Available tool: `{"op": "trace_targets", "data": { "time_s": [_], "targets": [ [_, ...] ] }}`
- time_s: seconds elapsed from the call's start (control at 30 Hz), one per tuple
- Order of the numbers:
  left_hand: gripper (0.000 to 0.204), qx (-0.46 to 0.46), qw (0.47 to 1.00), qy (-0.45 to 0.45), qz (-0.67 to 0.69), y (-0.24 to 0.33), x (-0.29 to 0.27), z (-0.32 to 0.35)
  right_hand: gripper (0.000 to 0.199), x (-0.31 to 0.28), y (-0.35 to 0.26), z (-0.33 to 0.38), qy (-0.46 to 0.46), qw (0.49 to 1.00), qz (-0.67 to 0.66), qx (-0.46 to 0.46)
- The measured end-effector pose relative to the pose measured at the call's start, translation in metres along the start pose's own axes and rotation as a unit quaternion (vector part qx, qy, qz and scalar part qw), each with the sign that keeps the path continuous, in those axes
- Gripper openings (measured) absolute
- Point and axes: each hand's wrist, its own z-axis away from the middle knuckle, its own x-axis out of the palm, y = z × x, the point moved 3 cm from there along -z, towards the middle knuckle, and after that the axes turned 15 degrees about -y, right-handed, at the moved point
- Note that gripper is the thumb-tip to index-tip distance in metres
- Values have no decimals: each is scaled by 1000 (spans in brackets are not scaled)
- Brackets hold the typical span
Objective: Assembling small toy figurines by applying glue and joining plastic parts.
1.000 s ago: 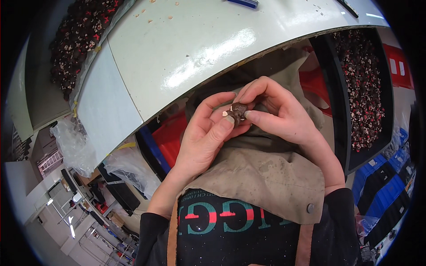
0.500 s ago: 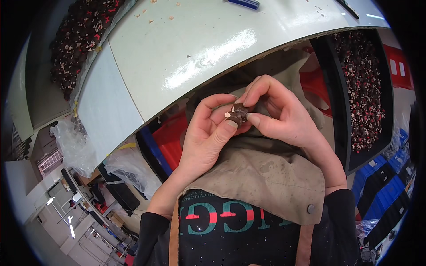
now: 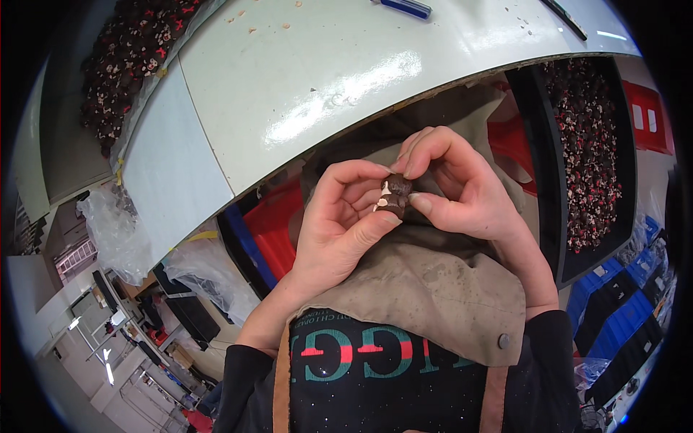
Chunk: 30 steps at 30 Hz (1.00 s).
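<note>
Currently both hands are brought together below the near edge of the white desk [image 3: 310, 79], over an apron-covered lap. Between them sits a small dark brown piece [image 3: 395, 196] with pale patches; its long axis runs roughly up-down in view, tilted slightly, upper end toward the desk edge. Which end is front cannot be told.

Left hand [image 3: 343, 224]: fingers curled, index arched over the top, thumb extended along the underside; thumb tip touches the piece's lower end. Right hand [image 3: 455, 191]: fingers bent into a tight arch, fingertips pressing the piece's upper end, thumb meeting its right side. Both hands pinch the piece; it lies at the meeting point of all the fingertips.

Forearms enter from below the piece, wrists flexed inward.

Relative to the piece: black tray [image 3: 548, 180] of dark and red bits to the right; a similar heap [image 3: 126, 61] far upper left; blue pen [image 3: 406, 7] on the desk above.
</note>
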Motion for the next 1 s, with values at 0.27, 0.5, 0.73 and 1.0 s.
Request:
{"op": "trace_targets", "data": {
  "time_s": [0.27, 0.5, 0.73, 1.0],
  "targets": [
    [44, 28, 999, -22, -17, 3, -1, 2, 29, -1, 3, 0, -13, 1000, 8, -4],
    [59, 28, 996, -20, -88, 7, 0, 3, 32, 0, 6, -2, -22, 999, -20, -32],
    [87, 75, 980, -35, -181, 13, 0, 2, 35, -2, 8, -3, -35, 998, -18, -44],
    [91, 89, 946, -52, -307, 19, -2, 2, 40, -3, 13, -1, -36, 998, -22, -47]
  ]
}}
